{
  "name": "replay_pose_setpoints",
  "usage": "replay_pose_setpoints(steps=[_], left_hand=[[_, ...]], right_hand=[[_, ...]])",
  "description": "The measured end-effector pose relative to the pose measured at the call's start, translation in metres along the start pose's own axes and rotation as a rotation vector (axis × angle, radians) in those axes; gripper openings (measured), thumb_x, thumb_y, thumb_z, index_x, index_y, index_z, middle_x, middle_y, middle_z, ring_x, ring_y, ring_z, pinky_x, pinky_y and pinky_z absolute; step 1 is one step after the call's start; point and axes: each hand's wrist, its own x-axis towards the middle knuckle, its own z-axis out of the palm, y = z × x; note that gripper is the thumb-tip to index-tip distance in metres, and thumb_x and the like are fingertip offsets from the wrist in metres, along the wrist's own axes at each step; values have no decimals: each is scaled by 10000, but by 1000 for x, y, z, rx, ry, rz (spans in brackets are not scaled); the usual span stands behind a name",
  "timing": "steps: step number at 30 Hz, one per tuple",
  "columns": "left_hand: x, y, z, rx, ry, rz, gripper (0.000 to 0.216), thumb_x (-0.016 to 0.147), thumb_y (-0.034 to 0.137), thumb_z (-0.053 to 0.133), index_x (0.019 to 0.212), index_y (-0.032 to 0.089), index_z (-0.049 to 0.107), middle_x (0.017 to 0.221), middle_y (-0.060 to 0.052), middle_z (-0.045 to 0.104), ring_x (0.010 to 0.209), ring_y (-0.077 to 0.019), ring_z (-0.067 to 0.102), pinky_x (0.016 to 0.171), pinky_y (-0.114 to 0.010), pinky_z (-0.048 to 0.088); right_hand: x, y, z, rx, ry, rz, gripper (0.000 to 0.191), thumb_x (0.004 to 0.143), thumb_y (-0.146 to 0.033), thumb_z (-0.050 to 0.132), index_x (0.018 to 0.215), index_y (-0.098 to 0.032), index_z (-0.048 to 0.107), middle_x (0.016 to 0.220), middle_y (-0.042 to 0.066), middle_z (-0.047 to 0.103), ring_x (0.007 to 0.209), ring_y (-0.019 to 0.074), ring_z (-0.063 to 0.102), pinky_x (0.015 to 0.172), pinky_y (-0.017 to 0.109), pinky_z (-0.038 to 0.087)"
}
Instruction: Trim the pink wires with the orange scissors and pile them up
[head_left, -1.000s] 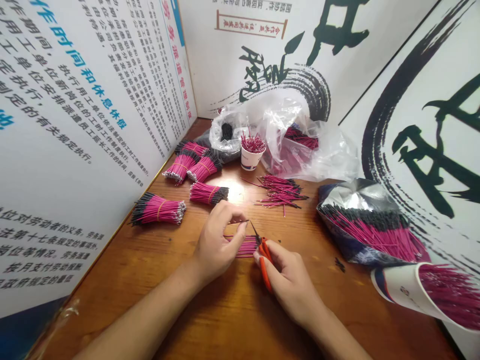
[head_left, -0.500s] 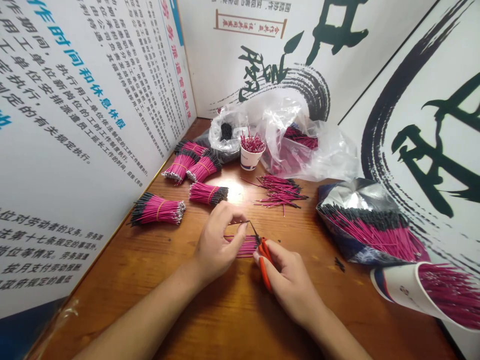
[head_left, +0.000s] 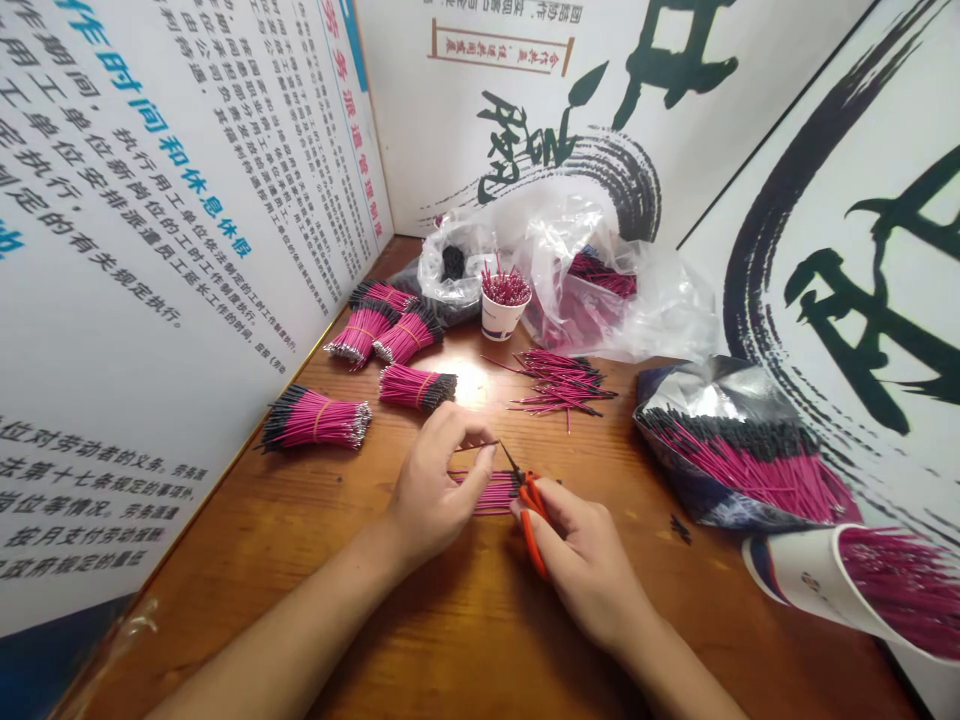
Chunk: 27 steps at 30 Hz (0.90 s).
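Surface: wooden table point(head_left: 465, 640) walled by printed boards.
Right hand point(head_left: 581, 560): fingers closed round orange snips point(head_left: 529, 505), whose tip is just beside the left fingertips.
Left hand point(head_left: 439, 485): thumb and forefinger pinch one thin wire point(head_left: 480, 444) above a flat row of pink wires point(head_left: 495, 495).
Middle: banded pink bundles point(head_left: 315, 420); a loose pile point(head_left: 559, 385).
Far: paper cup point(head_left: 504, 310); clear plastic bag point(head_left: 600, 270).

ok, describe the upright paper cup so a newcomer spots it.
Find the crumpled clear plastic bag at the back of the wooden table. In front of its left side stands a small white paper cup full of pink wires. It alone is upright; the other cup, far right, lies tipped over.
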Motion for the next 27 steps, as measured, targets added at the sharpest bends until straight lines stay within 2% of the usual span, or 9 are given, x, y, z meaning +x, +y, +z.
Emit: replay_pose_setpoints(steps=[13, 27], left_hand=[[0, 0, 0, 8, 5, -1, 107, 892, 85, 521, 837, 176, 530, 831, -17, 534, 795, -134, 504, 714, -253, 421], [1, 1, -1, 13, 3, -4, 109, 887, 87, 521, 832, 180, 537, 827, -23, 542, 795, -142, 518, 711, -260, 437]], right_hand=[[0, -1, 2, 9, -25, 3, 254, 965, -308, 486, 739, -194, 475, 649, -38, 479, 588, 105, 395, 542, 216, 313], [0, -1, 1, 16, -32, 20, 236, 953, -277, 483, 733, -193, 468, 654, -37, 464, 602, 110, 390, 556, 227, 302]])
